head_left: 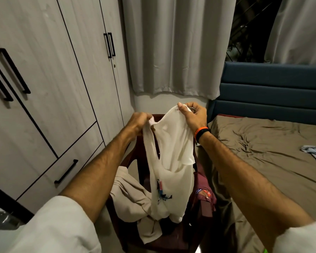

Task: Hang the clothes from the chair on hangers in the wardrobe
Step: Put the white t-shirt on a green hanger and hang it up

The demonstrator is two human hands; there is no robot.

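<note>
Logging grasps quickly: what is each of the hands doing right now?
Left hand: closed, gripping the white shirt at its top edge.
Right hand: closed, pinching the same shirt's top.

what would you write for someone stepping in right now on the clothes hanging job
Hands: left hand and right hand each pinch the top edge of a white printed T-shirt, holding it up over the dark red plastic chair.
Things: a beige garment and a maroon garment lie on the chair. The pale wood-grain wardrobe on the left has its doors closed. No hanger in view.
Done: one shirt lifted off the chair; nothing hung that I can see.
Left: open the wardrobe, get a hanger, hang the white shirt, then the other garments.
</note>
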